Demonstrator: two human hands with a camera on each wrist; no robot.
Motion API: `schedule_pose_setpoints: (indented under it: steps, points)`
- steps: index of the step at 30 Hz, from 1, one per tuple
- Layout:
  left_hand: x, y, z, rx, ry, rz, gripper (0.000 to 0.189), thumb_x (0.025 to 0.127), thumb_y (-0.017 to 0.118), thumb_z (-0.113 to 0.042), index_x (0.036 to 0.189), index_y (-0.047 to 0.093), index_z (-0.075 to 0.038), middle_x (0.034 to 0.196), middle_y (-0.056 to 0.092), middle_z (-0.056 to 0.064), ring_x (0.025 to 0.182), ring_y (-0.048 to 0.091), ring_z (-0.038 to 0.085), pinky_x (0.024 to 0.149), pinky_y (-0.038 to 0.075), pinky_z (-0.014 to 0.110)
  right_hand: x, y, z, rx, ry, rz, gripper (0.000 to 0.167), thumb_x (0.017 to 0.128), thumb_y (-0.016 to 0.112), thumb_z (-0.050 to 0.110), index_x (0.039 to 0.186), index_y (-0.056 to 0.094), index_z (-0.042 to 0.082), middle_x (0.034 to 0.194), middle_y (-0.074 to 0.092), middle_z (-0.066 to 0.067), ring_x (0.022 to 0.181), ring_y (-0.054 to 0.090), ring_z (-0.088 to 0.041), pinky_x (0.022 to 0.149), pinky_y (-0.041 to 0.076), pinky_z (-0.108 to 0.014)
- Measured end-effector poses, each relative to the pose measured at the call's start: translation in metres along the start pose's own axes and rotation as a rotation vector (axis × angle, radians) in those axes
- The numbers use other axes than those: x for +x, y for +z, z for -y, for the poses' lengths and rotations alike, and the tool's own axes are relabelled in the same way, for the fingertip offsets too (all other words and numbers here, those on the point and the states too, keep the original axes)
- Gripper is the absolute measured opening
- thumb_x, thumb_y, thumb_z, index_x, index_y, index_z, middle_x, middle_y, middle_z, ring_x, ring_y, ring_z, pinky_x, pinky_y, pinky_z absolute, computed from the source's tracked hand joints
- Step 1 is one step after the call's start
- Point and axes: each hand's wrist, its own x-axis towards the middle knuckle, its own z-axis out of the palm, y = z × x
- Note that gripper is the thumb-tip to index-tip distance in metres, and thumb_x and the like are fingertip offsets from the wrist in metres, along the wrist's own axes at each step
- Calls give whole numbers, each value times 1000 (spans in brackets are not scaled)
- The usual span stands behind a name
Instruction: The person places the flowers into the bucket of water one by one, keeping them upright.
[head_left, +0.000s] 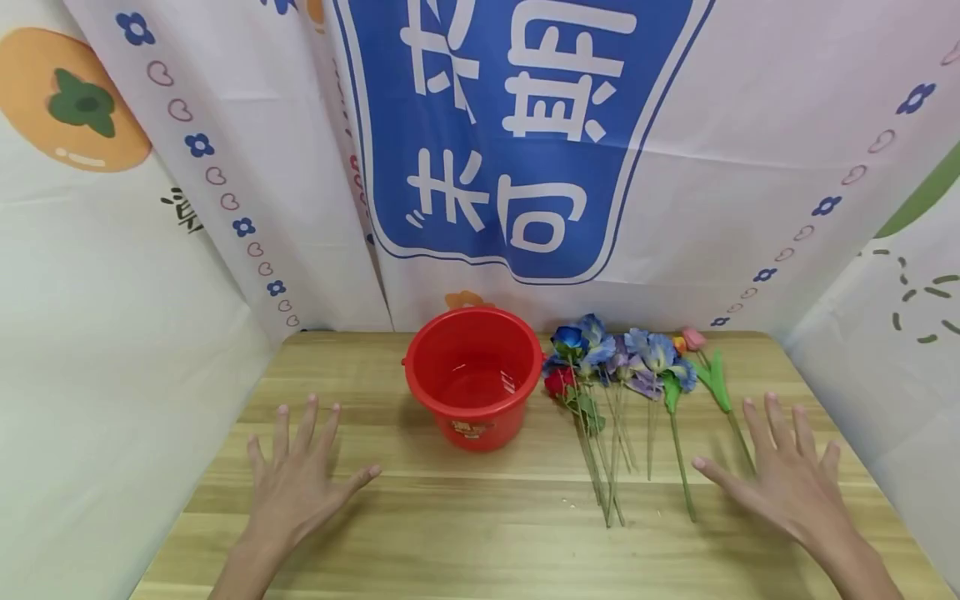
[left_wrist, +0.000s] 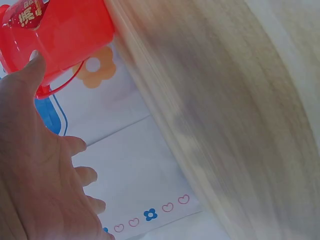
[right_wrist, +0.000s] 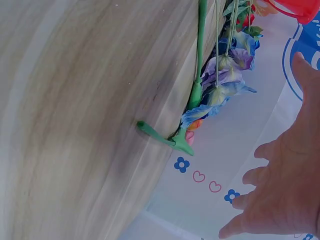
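My left hand [head_left: 295, 483] is spread with straight fingers above the left part of the table, holding nothing. To its upper right stands a red bucket [head_left: 483, 425], upright; its thin handle [left_wrist: 70, 80] hangs at the side in the left wrist view. My right hand [head_left: 795, 483] is likewise spread and holds nothing, nearest to a pink tulip [head_left: 693, 338] whose green stem [head_left: 741, 442] runs down toward the thumb. Left of that lie blue and purple irises [head_left: 652, 354], a blue rose [head_left: 570, 340] and a red rose [head_left: 558, 382], blooms toward the back and stems toward me.
The wooden table [head_left: 450, 542] has its back edge against a white printed curtain [head_left: 690, 217] with a large blue sign [head_left: 480, 225]. White cloth [head_left: 97, 375] also hangs at both sides. Small light bits lie near the stem ends.
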Motion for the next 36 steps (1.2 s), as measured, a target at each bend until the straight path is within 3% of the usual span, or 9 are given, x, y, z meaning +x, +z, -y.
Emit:
schedule_pose_setpoints:
  steps: [12,20,29,36]
  points:
    - [9,-2,-6,-14,16,-20,112,91,56,-86,172,24,-15,181,6,19,163,-2,58,117,-5,92,7,-2,11,14,-11,14,116,95,62,74,173,3,12,177,-17,-20,160,-20,-56,110,-18,-90]
    - [26,-4,-16,-26,27,-16,109,93,58,-82,171,27,-12,179,11,24,162,3,61,118,-5,91,21,1,28,45,-51,-13,117,93,65,74,173,7,11,178,-10,-22,160,-10,-60,111,-18,-90]
    - [41,-3,-23,-77,30,0,108,94,53,-84,173,21,-16,181,3,19,163,-1,58,120,-6,90,34,5,51,68,-75,3,116,94,63,75,173,9,9,178,-14,-14,161,-5,-59,115,-10,-90]
    - [51,-6,-28,-150,54,-6,103,98,54,-77,173,20,-15,181,4,18,164,-2,55,122,-1,88,44,7,70,110,-104,-2,111,96,63,72,171,18,3,179,0,-23,162,6,-58,120,7,-88]
